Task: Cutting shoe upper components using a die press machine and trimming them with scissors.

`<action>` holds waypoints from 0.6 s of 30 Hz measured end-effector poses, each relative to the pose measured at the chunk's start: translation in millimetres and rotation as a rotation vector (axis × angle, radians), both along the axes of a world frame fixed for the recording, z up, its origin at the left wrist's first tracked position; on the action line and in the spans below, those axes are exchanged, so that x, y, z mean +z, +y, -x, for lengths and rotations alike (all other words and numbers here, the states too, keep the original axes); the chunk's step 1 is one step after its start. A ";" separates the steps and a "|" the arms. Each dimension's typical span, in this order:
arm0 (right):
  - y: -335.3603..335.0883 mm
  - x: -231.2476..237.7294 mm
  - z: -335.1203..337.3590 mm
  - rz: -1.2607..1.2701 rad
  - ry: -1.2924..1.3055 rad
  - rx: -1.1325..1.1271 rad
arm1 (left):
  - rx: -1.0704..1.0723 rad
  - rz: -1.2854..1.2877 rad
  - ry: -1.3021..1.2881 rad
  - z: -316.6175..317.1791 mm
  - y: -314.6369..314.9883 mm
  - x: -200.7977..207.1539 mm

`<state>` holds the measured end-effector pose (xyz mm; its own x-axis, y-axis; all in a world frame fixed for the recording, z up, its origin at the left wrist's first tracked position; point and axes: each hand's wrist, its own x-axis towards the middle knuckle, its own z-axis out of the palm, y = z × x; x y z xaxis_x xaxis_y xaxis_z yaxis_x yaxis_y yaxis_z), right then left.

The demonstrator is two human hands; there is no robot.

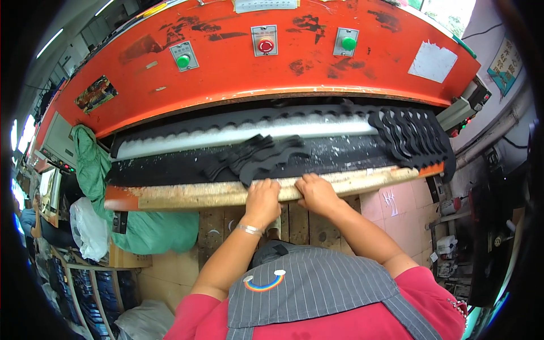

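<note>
My left hand [263, 202] and my right hand [318, 194] rest side by side on the worn wooden front edge [198, 195] of a machine bed, fingers bent over it and closed on it. Touching or just beyond my left fingertips is the near end of a loose pile of wavy black foam-like pieces [266, 158]. Several more wavy black strips [409, 136] lie in a row at the bed's right end. Behind the pile, a long black sheet [226, 127] with a scalloped front edge lies along a white strip [272, 132].
A red machine front [226, 68] spans the far side, carrying two green buttons [183, 61] and a red button [265, 45]. Green cloth [90, 161] and a white plastic bag [89, 229] are at the left. Metal equipment [450, 243] stands at the right. Below is a plank platform [298, 224].
</note>
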<state>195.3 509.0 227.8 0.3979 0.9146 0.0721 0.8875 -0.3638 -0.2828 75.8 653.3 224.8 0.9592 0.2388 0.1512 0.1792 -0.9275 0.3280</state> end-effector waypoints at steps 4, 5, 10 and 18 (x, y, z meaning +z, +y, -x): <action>25.6 18.4 -58.9 0.200 0.295 0.173 | -0.134 0.164 0.233 -37.0 37.5 15.1; 32.1 25.5 -69.2 0.284 0.468 0.214 | -0.166 0.210 0.367 -37.6 42.6 20.5; 87.0 19.1 -148.1 -0.233 0.196 0.075 | -0.086 0.494 0.020 -105.1 83.3 22.9; 152.1 -26.9 -177.2 -0.149 0.048 0.070 | 0.128 0.205 -0.269 -162.3 117.9 -48.0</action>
